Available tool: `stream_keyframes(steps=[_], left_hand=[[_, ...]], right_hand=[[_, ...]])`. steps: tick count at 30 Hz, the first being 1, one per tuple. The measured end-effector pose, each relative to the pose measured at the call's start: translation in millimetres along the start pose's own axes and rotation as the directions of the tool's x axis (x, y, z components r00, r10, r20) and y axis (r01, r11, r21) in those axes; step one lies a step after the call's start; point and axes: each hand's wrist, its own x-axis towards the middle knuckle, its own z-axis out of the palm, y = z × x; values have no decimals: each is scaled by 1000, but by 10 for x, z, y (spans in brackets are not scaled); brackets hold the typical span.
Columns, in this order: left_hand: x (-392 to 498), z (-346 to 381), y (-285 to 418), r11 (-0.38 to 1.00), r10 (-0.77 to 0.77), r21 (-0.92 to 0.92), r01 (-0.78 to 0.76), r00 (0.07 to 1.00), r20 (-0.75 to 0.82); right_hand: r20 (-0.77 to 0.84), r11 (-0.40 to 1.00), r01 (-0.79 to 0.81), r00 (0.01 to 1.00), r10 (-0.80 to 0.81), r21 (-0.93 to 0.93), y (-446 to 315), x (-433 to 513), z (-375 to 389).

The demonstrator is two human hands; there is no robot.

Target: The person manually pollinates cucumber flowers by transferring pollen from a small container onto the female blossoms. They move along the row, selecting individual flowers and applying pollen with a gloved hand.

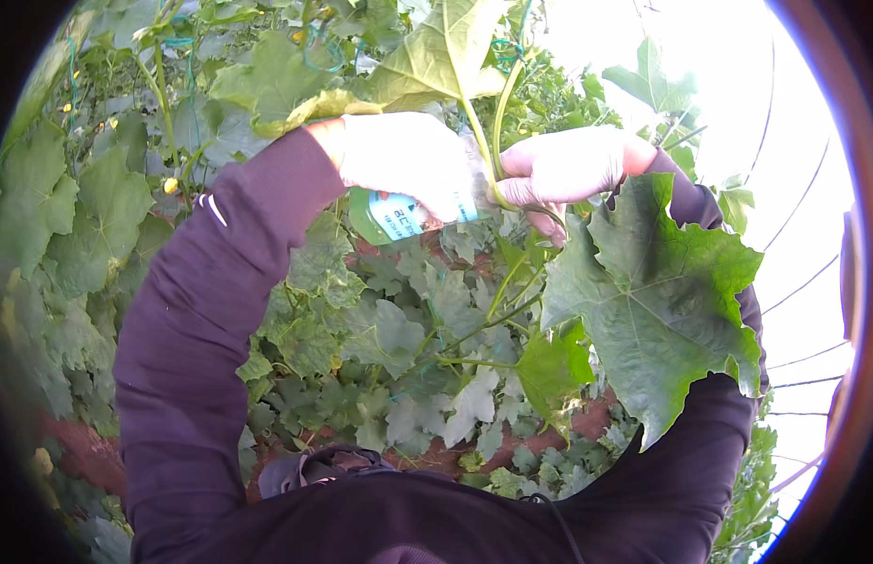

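My left hand (404,155), pale and apparently in a thin glove, grips a green plastic bottle (369,220) lying nearly on its side. The bottle bears a blue label with writing, and its neck end points right, towards a bent green vine stem (503,116). Between thumb and fingers of my right hand (570,166), also apparently gloved, that stem is pinched where it curves. A large lobed leaf (655,303) hangs below my right hand, in front of the right sleeve. Above both hands a broad leaf (436,56) shows its pale underside. My left fingers partly hide the bottle.
Dense climbing vines (98,204) with yellow flowers stand left and ahead, tied to green strings (190,92). More leaves (401,338) spread below my arms over reddish soil (84,451). On the right, a bright translucent cover (796,296) is crossed by thin dark lines.
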Motion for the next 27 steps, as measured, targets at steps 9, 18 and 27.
stream_keyframes(steps=[9,18,27], left_hand=[[67,-158,-168,950,21,312,-19,1000,-3],[-333,-4,-827,880,-112,-466,-90,915,-388],[-638,329,-602,889,-196,-455,-42,865,-462]], right_hand=[[30,988,4,1000,-8,155,60,84,-81],[-194,848,218,971,-139,484,596,348,430],[-749,673,568,662,-31,474,729,769,791]])
